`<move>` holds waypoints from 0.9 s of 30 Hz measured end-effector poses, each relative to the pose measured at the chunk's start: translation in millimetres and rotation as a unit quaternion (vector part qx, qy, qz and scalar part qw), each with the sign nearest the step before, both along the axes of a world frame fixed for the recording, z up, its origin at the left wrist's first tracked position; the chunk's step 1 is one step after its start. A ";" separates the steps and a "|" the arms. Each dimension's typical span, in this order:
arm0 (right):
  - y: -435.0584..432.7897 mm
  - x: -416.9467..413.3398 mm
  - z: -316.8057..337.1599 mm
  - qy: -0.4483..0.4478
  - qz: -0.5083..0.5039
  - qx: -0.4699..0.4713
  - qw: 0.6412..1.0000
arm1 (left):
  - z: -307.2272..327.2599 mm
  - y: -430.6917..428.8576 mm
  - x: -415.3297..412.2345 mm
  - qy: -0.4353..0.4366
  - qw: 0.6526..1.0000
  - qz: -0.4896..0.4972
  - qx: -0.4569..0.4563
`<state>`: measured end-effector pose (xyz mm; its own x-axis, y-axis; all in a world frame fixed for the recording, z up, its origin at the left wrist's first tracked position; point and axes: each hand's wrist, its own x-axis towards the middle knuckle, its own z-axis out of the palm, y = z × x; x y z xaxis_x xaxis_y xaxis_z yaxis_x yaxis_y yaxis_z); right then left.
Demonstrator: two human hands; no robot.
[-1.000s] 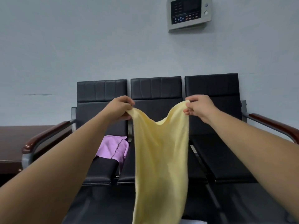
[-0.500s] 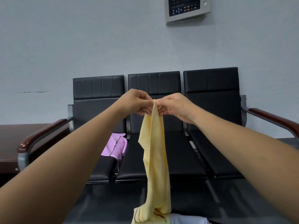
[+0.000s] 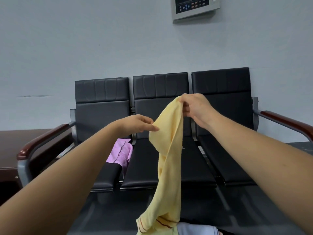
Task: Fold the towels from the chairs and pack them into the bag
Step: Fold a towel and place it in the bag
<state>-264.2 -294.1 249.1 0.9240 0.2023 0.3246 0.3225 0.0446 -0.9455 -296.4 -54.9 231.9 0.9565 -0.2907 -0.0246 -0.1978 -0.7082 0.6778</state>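
While right hand [image 3: 194, 107] pinches yellow towel [image 3: 169, 150], purple towel [image 3: 121, 152] occupies chair [image 3: 101, 116].

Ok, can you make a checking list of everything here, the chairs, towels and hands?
Surface: three joined black chairs against the wall.
Job's things: yellow towel hanging in the air; purple towel crumpled on the left seat.
Clutter: pale blue thing at the bottom edge, unclear what.
Hands: right hand pinches the yellow towel's top; left hand touches its side edge, grip unclear.
Cables: nothing seen.
Surroundings: grey wall with a control panel; brown table on the left.
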 end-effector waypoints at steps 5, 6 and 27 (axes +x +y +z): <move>-20.1 15.9 -18.0 -0.012 -0.116 -0.148 0.982 | 1.5 8.3 6.6 -0.067 0.994 0.068 -0.046; -22.5 17.2 -22.4 -0.024 -0.133 -0.182 0.974 | 4.1 6.8 7.5 -0.093 0.990 0.087 -0.055; 14.9 -7.0 -48.0 -0.034 0.035 -0.223 0.974 | 15.6 -33.3 17.5 -0.225 0.970 0.096 -0.006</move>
<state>-271.2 -279.3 201.2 0.8820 0.3990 0.2506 0.3965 -0.3410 -0.8524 -278.9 -88.2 247.5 0.9063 -0.1034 0.4098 -0.3400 -0.7544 0.5615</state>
